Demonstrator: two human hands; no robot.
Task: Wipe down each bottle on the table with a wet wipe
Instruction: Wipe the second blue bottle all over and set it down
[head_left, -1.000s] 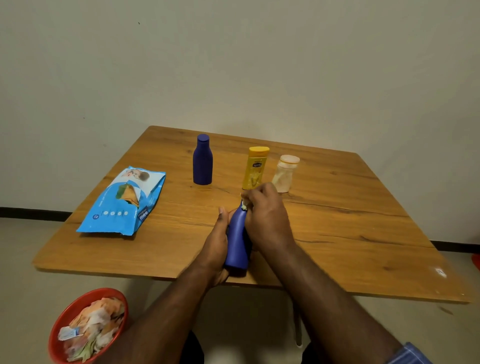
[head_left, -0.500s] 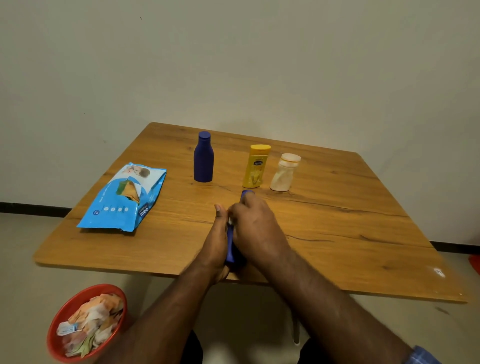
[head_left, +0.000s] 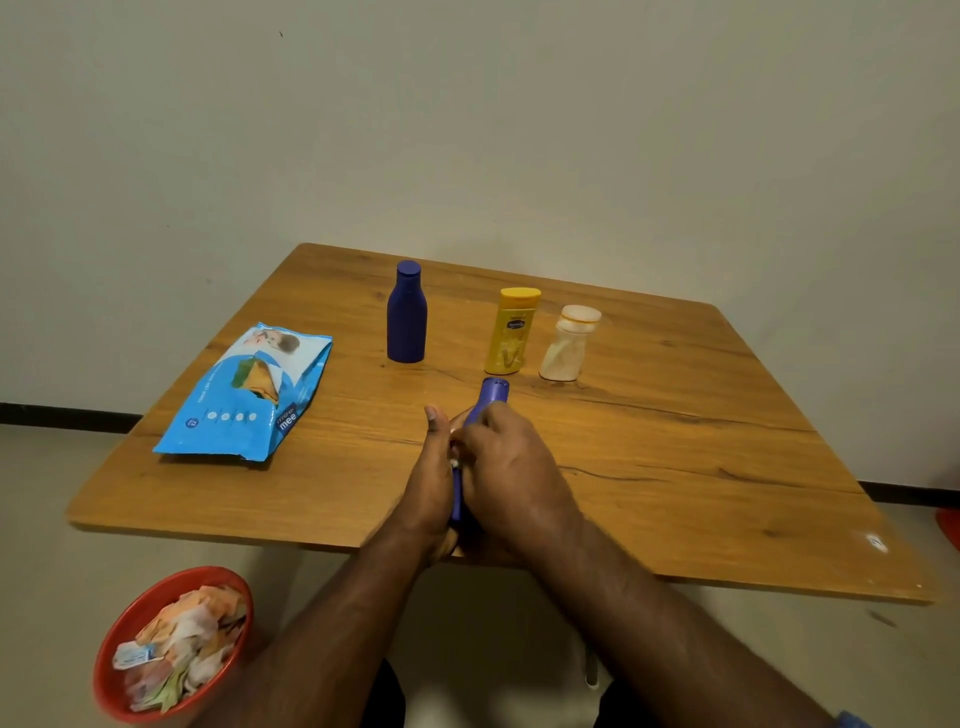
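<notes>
Wiping a blue bottle (head_left: 491, 397) held tilted over the near edge of the tabletop (head_left: 675, 467), cap end pointing away toward the far side. Left hand (head_left: 434, 488) clenched around the lower body from the left, thumb raised; right hand (head_left: 511, 467) closed over the middle from the right, apparently pressing a wet wipe (head_left: 455, 461) against the plastic, though only a pale sliver shows between the fingers. Cannot confirm how much of the wipe sits under the palm.

Standing upright farther back: a second dark blue bottle (head_left: 407, 319) to the left, a yellow bottle (head_left: 510, 332) in the middle, a pale translucent bottle (head_left: 567, 345) just to its right, the last two near each other but apart. Lying flat on the left side, a blue pack of wipes (head_left: 244, 395). Down on the floor at near left, a red bowl (head_left: 111, 680) heaped with crumpled used wipes.

Doing this step well probably means keeping the left grip firm and low while sliding the covered right palm along the full length, then rotating the bottle to reach the side now facing down. Worth running the wipe up over the shoulder and cap, currently bare and exposed beyond the fingers. Best to keep the bottle over the tabletop rather than past its edge, given how slick damp plastic likely gets.
</notes>
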